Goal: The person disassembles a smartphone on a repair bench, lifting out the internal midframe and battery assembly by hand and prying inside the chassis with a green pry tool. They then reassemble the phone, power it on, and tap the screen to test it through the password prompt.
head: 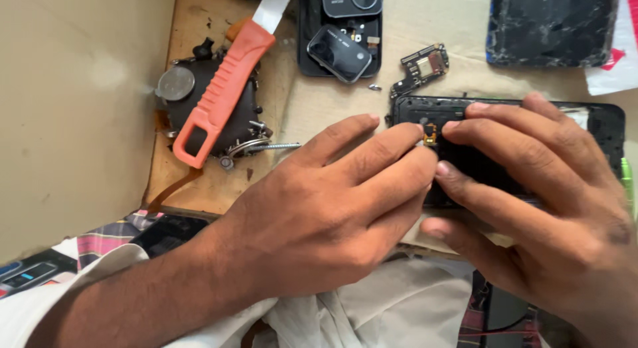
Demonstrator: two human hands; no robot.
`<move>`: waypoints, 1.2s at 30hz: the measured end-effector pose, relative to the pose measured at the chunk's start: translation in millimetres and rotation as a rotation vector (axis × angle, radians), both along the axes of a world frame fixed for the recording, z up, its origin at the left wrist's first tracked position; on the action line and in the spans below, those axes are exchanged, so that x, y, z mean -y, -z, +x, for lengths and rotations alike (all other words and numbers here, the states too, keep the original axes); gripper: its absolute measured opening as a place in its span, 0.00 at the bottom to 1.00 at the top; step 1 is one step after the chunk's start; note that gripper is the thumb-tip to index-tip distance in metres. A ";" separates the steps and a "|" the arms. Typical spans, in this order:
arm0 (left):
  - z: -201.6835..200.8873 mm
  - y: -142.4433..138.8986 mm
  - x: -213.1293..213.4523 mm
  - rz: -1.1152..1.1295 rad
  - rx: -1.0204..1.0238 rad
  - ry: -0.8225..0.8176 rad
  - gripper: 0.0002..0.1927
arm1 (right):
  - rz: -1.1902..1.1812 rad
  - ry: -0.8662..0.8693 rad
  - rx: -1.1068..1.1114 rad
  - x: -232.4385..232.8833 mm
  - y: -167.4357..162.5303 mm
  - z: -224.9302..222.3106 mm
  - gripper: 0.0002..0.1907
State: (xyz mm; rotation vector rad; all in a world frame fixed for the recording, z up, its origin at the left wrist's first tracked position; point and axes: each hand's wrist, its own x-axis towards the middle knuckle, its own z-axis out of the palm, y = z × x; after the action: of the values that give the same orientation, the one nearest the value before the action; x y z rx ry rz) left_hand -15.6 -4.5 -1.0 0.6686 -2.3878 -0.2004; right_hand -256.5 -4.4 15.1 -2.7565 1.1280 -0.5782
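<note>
Hands meet over an opened black phone (pixel 598 125) lying on the worktable (pixel 319 102) in the head view. Our left hand (pixel 332 215) curls half shut, its fingertips pinching a small gold-coloured part (pixel 430 134) on the phone. Our right hand (pixel 545 188) lies spread, fingers pressing the phone down. Nearby sit a loose circuit board (pixel 425 65), an orange-handled tool (pixel 222 89) and a round black magnet holding screws (pixel 246 118).
</note>
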 end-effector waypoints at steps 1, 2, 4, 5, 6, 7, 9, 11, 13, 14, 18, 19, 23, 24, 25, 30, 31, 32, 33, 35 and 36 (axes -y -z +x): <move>0.4 0.1 0.9 0.013 -0.004 -0.003 0.13 | 0.010 0.008 -0.020 0.8 -0.7 0.6 0.21; 0.0 -0.4 0.0 0.026 -0.009 -0.004 0.13 | 0.024 0.013 -0.014 0.7 -1.9 1.1 0.21; -0.2 -1.7 -1.9 0.038 -0.009 -0.027 0.13 | 0.046 0.020 0.023 1.2 -3.3 1.7 0.20; -0.6 -2.0 -1.8 0.039 -0.012 -0.037 0.13 | 0.054 0.022 0.052 1.7 -4.0 1.4 0.20; -0.9 -2.1 -1.3 0.040 -0.005 -0.033 0.13 | 0.053 0.046 0.076 1.0 -4.3 1.4 0.20; -1.0 -2.6 -1.2 0.048 0.003 -0.028 0.14 | 0.059 0.071 0.102 -0.6 -4.4 1.7 0.21; -1.2 -3.5 -1.5 0.066 0.008 -0.022 0.15 | 0.068 0.108 0.156 -3.9 -3.0 3.0 0.22; -0.4 -4.1 -0.4 0.076 0.001 -0.013 0.16 | 0.068 0.136 0.202 -5.9 -2.1 3.3 0.23; -0.6 -4.4 -0.2 0.077 0.002 -0.012 0.15 | 0.078 0.163 0.227 -7.4 -1.7 3.7 0.23; -0.3 -4.3 0.4 0.075 0.003 -0.014 0.15 | 0.085 0.174 0.235 -7.3 -1.3 4.1 0.23; 1.1 -3.7 2.2 0.036 0.027 -0.008 0.16 | 0.080 0.171 0.191 -5.5 1.0 6.2 0.21; 1.1 -3.5 2.2 0.038 0.025 -0.007 0.17 | 0.087 0.181 0.191 -5.8 1.3 6.6 0.20; 1.2 -3.2 1.3 0.034 0.027 -0.018 0.19 | 0.110 0.176 0.190 -5.4 2.3 5.4 0.17; 0.8 -3.1 1.1 0.035 0.030 -0.018 0.19 | 0.101 0.169 0.171 -5.2 2.3 4.5 0.18; 0.2 -2.9 1.1 0.035 0.033 -0.019 0.19 | 0.092 0.161 0.152 -4.9 2.3 3.4 0.19; -0.6 -3.2 1.1 0.016 0.037 -0.023 0.16 | 0.106 0.110 0.129 -0.2 1.0 -1.5 0.24; -0.4 -3.3 1.1 0.014 0.035 -0.022 0.16 | 0.117 0.105 0.128 0.9 0.4 -2.3 0.23; 0.1 -3.4 1.1 0.011 0.034 -0.022 0.15 | 0.127 0.099 0.130 2.1 0.2 -2.5 0.23; 0.4 -3.2 1.4 0.024 0.027 -0.019 0.15 | 0.124 0.094 0.129 3.2 0.4 -2.3 0.23; 0.3 -2.0 2.4 0.047 0.007 -0.008 0.14 | 0.115 0.088 0.121 4.6 0.2 -2.1 0.23; 0.3 -1.5 2.6 0.055 0.003 -0.006 0.14 | 0.120 0.092 0.127 4.8 0.0 -1.9 0.24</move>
State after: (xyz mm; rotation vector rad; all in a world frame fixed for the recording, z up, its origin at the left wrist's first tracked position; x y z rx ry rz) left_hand -15.3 -7.2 0.5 0.7017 -2.3907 -0.2633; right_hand -258.5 -9.2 15.1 -2.5393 1.2232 -0.6630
